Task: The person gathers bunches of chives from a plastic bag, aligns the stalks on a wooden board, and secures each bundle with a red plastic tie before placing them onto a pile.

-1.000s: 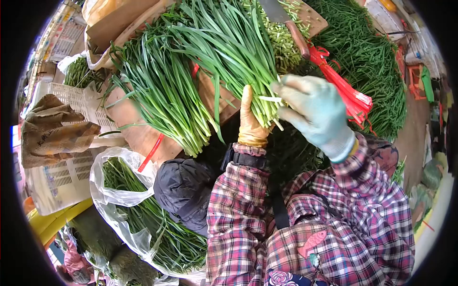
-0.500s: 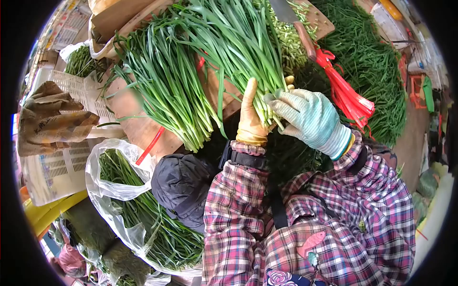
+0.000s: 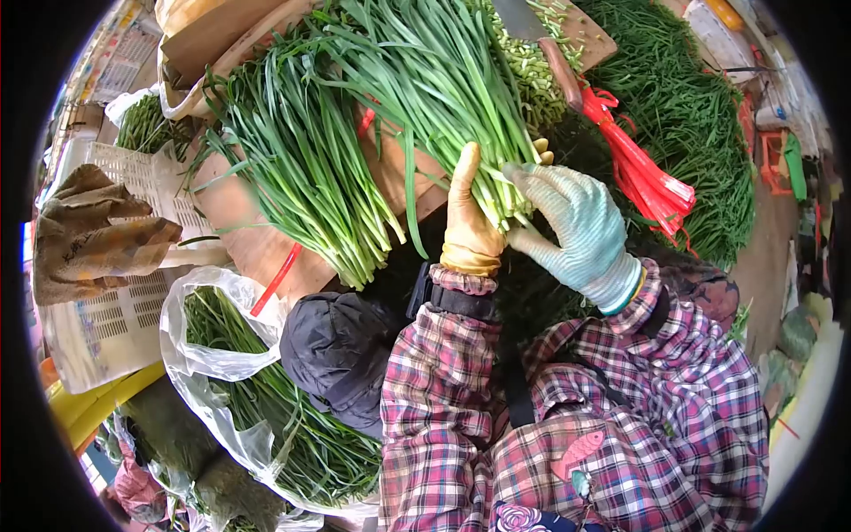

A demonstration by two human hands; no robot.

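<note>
A bunch of garlic chives (image 3: 443, 97) lies slanting, leaves away from me and pale stem ends towards me. My left hand (image 3: 474, 217), in a yellowish glove, is wrapped round the bunch low on its stems, thumb on top and fingertips showing at the far side. My right hand (image 3: 572, 222), in a pale teal knitted glove, has its fingers and thumb about the stem ends from the right. To the left, a second bunch of garlic chives (image 3: 310, 168) rests on a wooden board (image 3: 235, 199), with a red strip (image 3: 277, 279) beneath it.
A knife (image 3: 560, 71) lies by chopped stem pieces (image 3: 541, 106), beside a bundle of red strips (image 3: 647, 177). Loose greens (image 3: 665, 115) are heaped at the right. At lower left stand a plastic bag (image 3: 213, 363) of chives and a dark-capped person's head (image 3: 337, 355).
My right hand has shifted slightly right and down along the stem ends, its thumb now spread from the fingers. My left hand keeps its hold on the bunch.
</note>
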